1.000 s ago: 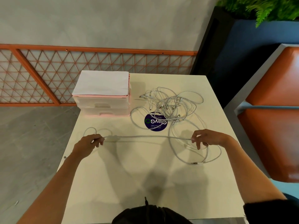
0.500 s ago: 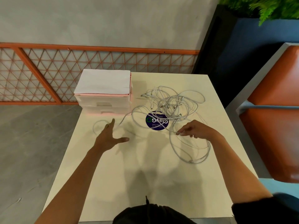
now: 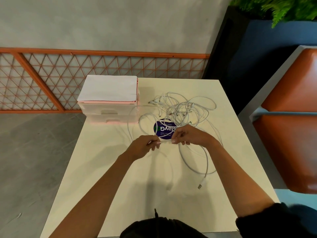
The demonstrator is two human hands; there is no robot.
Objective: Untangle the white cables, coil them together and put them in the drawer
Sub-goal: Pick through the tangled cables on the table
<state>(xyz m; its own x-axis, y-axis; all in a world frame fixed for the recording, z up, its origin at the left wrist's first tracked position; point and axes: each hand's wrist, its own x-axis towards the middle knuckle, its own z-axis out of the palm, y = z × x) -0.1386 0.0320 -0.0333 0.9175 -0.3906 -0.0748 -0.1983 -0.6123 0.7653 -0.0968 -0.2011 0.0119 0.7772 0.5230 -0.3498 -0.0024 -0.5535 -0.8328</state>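
Note:
A tangle of white cables (image 3: 181, 109) lies on the cream table (image 3: 106, 177), behind a round purple sticker (image 3: 163, 129). One long white cable (image 3: 205, 162) loops out to the front right and ends in a plug (image 3: 199, 186). My left hand (image 3: 145, 146) and my right hand (image 3: 187, 136) are close together over the table's middle, each pinching a stretch of this cable between fingertips. A blurred strand hangs down below my left hand. The pink and white drawer unit (image 3: 109, 107) stands at the back left with both drawers closed.
An orange lattice railing (image 3: 85, 79) runs behind the table. An orange upholstered seat (image 3: 291, 134) stands close on the right, and a dark planter with ferns (image 3: 274, 11) at the back right. Grey floor lies to the left.
A second ago my hands held the cable stretched wide apart. My left hand then let go and opened, and now both hands have come together at the middle, pinching the cable.

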